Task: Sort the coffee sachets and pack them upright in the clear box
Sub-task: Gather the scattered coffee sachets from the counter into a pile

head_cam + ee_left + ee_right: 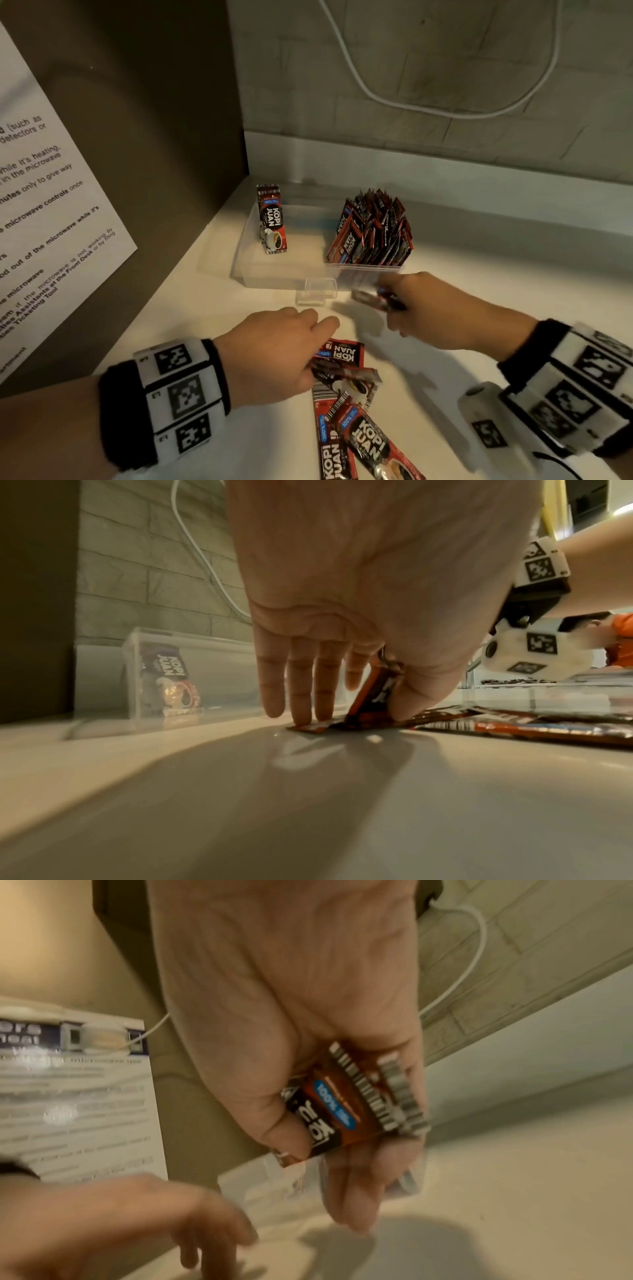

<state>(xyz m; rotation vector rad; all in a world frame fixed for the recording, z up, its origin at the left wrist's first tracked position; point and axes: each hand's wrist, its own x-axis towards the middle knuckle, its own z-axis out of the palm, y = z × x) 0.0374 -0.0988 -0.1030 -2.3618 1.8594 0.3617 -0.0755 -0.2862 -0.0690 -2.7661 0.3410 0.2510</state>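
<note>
A clear box [274, 279] stands on the white counter. A few Kopi Juan sachets [272, 219] stand upright at its left end, and a dense bunch of sachets [371, 233] stands at its right end. My right hand [390, 294] hovers at the box's front right corner, holding a few sachets [342, 1104] between thumb and fingers. My left hand [318, 346] is down on the loose sachets [352, 421] lying flat on the counter. In the left wrist view its thumb and forefinger pinch one sachet [373, 696] tilted up off the pile, while the other fingertips [301, 715] touch the counter.
A brown appliance side with a paper notice [51, 205] walls off the left. A white cable [376, 96] hangs on the brick wall behind. A small clear clasp [320, 289] juts from the box's front. Bare counter [205, 308] lies left of my hands.
</note>
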